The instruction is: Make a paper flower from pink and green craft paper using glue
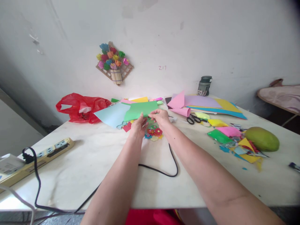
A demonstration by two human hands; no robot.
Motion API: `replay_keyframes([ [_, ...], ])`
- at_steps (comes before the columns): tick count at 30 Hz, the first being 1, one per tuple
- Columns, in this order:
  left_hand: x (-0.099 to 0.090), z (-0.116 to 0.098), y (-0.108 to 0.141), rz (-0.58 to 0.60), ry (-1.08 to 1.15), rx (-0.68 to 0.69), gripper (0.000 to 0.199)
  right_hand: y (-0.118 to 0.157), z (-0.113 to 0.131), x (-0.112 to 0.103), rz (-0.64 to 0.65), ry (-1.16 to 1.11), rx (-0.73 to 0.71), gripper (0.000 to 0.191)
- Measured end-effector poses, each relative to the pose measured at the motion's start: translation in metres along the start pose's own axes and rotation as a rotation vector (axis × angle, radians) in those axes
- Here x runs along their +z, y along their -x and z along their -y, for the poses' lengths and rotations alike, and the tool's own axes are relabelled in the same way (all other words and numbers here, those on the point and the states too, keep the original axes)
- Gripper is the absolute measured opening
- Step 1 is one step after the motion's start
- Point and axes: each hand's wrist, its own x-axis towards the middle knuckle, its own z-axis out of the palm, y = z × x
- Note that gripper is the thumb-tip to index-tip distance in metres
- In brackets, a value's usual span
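A sheet of green paper [142, 109] is held up at its near edge between both hands. My left hand [140, 124] is closed on the lower edge, thumb on top. My right hand [159, 117] pinches the same edge a little to the right, fingertips close to the left thumb. Light blue paper [113, 114] lies to the left of the green sheet, partly behind it. Below the hands, small colourful paper flower cut-outs [154, 132] are heaped on the table, partly covered by the hands.
Black scissors [193, 119] lie right of the hands, near coloured paper sheets [203, 101]. Clay packets [228, 131], paper scraps and a green mango [262, 139] are farther right. A red plastic bag [82, 106] and a power strip [50, 153] are left. A black cable [161, 172] crosses the front.
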Motion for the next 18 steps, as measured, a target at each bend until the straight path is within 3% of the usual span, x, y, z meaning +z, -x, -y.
replay_keyframes([
  [4,-0.002,0.004,-0.002,0.041,-0.084,0.030,0.009,0.004,0.007,-0.003,0.098,-0.020,0.033,0.013],
  [12,-0.004,-0.001,-0.004,-0.037,-0.104,0.054,0.007,0.002,0.017,-0.020,0.333,-0.069,0.026,0.009],
  [18,-0.004,-0.001,-0.004,-0.025,-0.089,0.034,0.007,-0.004,0.009,-0.020,0.321,0.008,-0.098,0.007],
])
